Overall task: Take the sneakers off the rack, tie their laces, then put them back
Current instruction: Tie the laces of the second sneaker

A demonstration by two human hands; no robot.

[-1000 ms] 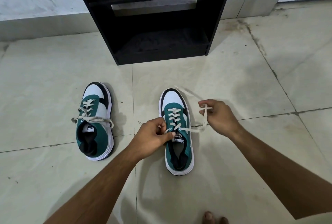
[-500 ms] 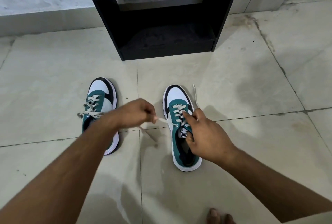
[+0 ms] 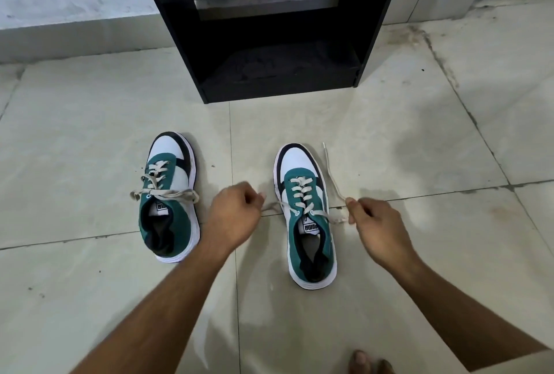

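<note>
Two green, white and black sneakers stand on the tiled floor, toes pointing at the rack. The left sneaker [image 3: 168, 196] has its laces tied in a bow. The right sneaker [image 3: 305, 211] has loose laces. My left hand [image 3: 233, 214] is just left of it, shut on the left lace end. My right hand [image 3: 374, 223] is just right of it, pinching the right lace, whose free end [image 3: 329, 169] trails forward on the floor.
A black shoe rack [image 3: 269, 28] stands against the white wall ahead, its lower shelves bare. Pale floor tiles [image 3: 90, 133] spread to both sides. My toes [image 3: 368, 363] show at the bottom edge.
My hands had crossed over the right sneaker; now they have pulled apart to either side, each drawing a lace end outward. The view shifted slightly closer.
</note>
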